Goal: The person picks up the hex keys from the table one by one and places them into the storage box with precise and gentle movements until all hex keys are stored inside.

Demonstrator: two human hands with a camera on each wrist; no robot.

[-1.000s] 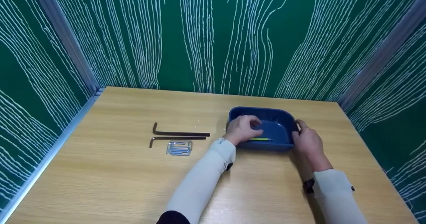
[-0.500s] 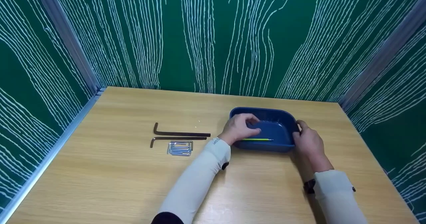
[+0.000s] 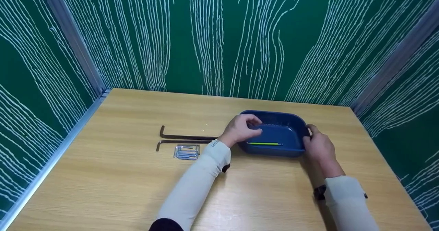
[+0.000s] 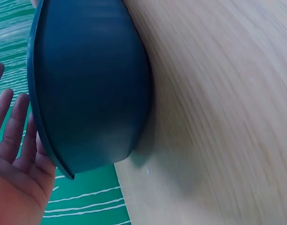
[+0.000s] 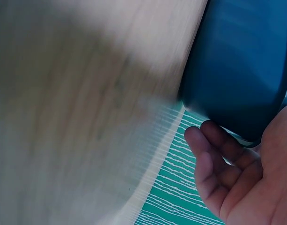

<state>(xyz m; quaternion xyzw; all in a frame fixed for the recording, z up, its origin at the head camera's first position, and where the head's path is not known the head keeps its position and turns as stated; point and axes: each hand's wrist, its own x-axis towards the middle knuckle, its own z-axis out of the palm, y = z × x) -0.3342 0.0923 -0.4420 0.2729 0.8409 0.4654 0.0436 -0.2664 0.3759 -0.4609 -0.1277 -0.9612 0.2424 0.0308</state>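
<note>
A dark blue plastic bin [image 3: 277, 152] stands right of the table's middle, with a thin yellow-green pencil [image 3: 265, 143] lying inside near its front wall. Over the bin's left rim hovers my left hand [image 3: 241, 128], thumb and fingers apart and holding nothing. The left wrist view shows that hand [image 4: 21, 164] beside the bin's rim, its fingers loosely spread. At the other end my right hand [image 3: 320, 147] holds the bin's right rim. In the right wrist view its bent fingers [image 5: 218, 154] lie along the outside of the bin's end wall.
Two large dark hex keys [image 3: 187, 137] lie left of the bin, partly behind my left forearm. Several small silver hex keys [image 3: 187, 152] are grouped in front of them. Tiny pale specks dot the wooden table [image 3: 137, 183]. Green, white-lined walls [image 3: 233, 45] enclose the table.
My left hand has moved left, from over the bin's inside to its left rim, and more of the pencil shows. My right hand stays at the right rim.
</note>
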